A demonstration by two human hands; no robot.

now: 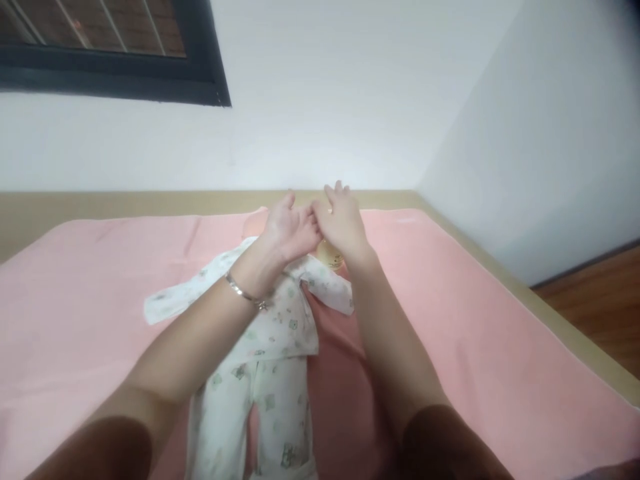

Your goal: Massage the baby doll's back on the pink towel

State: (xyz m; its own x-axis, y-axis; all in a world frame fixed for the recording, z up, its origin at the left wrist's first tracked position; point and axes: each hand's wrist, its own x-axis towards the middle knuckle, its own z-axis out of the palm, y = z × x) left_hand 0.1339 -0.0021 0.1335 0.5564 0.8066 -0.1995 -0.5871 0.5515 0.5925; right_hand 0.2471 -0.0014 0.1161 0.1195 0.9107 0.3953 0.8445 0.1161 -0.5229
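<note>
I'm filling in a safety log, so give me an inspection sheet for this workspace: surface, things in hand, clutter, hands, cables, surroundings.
Surface: pink cloth, faintly creased, with a tan border beyond it.
Things at hand: patterned white top laid above matching trousers; yellowish round object partly hidden by the right hand.
Clutter: dark patch at the bottom right corner, too little shown to name.
Hands: left hand open, palm up, bracelet on its wrist; right hand alongside, back showing, grip unclear.
Cables: nothing seen.
Surroundings: white wall, dark-framed window at upper left, brown floor at right.
</note>
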